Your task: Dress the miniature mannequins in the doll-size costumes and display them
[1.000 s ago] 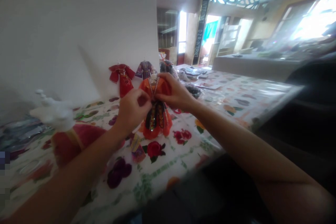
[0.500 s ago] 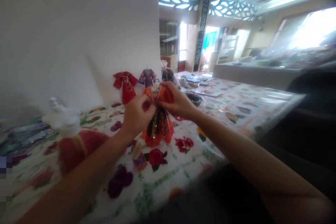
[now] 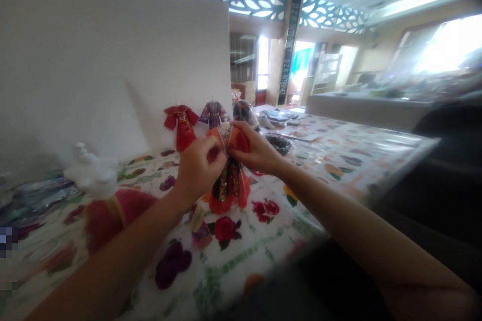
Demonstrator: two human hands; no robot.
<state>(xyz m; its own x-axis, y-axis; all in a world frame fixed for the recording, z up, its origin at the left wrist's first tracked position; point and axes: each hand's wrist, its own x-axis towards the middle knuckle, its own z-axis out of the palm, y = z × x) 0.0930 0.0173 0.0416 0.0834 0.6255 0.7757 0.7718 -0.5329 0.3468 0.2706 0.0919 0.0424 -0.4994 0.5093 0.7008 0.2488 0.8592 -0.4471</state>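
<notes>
A small orange doll dress (image 3: 230,186) with a dark beaded front panel stands upright on the flowered tablecloth (image 3: 263,230). My left hand (image 3: 196,169) is closed in a pinch on its left shoulder. On the other shoulder, at the collar, my right hand (image 3: 253,149) has its fingers curled into the orange cloth. A beaded trim runs down between the two hands.
A white mannequin torso with a red skirt (image 3: 101,195) stands at the left. A red miniature robe (image 3: 181,125) and a purple one (image 3: 214,113) lean against a white board (image 3: 113,60). Packets (image 3: 278,141) lie farther back. The table edge (image 3: 339,210) runs at the right.
The view has tilted so everything sits slightly lower and to the right. Both hands have stayed on the dress shoulders, drawing a little closer together at the collar.
</notes>
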